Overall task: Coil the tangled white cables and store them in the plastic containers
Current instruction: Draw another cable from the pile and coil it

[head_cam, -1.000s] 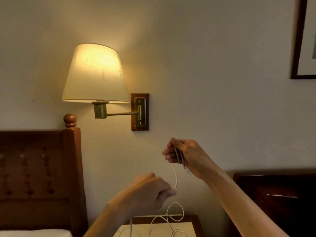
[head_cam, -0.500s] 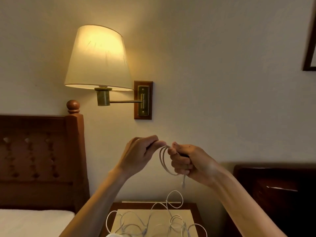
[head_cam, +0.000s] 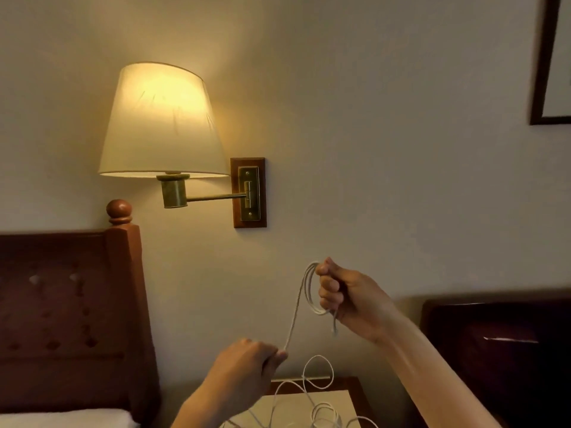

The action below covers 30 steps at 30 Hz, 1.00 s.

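Above the nightstand: coiling under way, both hands raised in front of the wall.
Headboard (head_cam: pixel 61 319): dark carved wood, far left, clear of the work.
Lamp (head_cam: pixel 160 122): lit, mounted on the wall above and left of the hands, well apart from them.
Nightstand (head_cam: pixel 349 387): low at centre, partly covered by a pale sheet, bearing the rest of the tangle.
Right hand (head_cam: pixel 352 301): fingers curled tight round a small coil of several turns, held upright; a short free end with its plug dangling just below the fist.
Left hand (head_cam: pixel 247 362): lower, thumb and fingers pinched on the cable, drawing the strand taut up to the coil.
White cable (head_cam: pixel 296 307): one straight run between the two hands, then slack loops (head_cam: pixel 318 375) falling to the nightstand (still tangled there, by the look of it).
Plastic containers: not in view.
Risk, snag: a knot in the heap likely to jam against the left pinch if pulled up fast.
Risk, coil: turns apt to slip off the right fingers if that grip eases while the next loop is laid.
Risk, drag: whole tangle possibly lifted off the nightstand by a hard tug.
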Tool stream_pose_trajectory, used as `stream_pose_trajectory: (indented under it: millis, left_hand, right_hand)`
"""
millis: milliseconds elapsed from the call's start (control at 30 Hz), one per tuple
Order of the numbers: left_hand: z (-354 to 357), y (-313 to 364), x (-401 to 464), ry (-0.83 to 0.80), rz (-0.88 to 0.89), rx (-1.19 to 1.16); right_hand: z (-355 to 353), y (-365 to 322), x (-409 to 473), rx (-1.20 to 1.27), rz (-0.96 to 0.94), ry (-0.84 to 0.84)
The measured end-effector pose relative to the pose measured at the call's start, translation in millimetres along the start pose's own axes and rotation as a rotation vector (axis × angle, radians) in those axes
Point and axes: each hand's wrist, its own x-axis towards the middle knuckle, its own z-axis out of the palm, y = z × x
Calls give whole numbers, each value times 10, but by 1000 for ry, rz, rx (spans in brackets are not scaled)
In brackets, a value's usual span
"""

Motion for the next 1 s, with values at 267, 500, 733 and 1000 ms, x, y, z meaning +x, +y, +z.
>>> stream_pose_trajectory:
  millis: [267, 500, 733, 1000]
  left_hand:
    - [-589, 570, -75, 182, 393, 30]
    - [-701, 250, 173, 486, 449, -1]
    - [-606, -178, 398, 572, 331, -329]
    - [-201, -587, 227, 602, 118, -377]
  right_hand:
    - [128, 442, -4, -658, -127, 61]
    - [195, 343, -186, -675, -51, -78]
    - [29, 30, -187, 2, 119, -263]
    - [-60, -170, -226, 172, 141, -279]
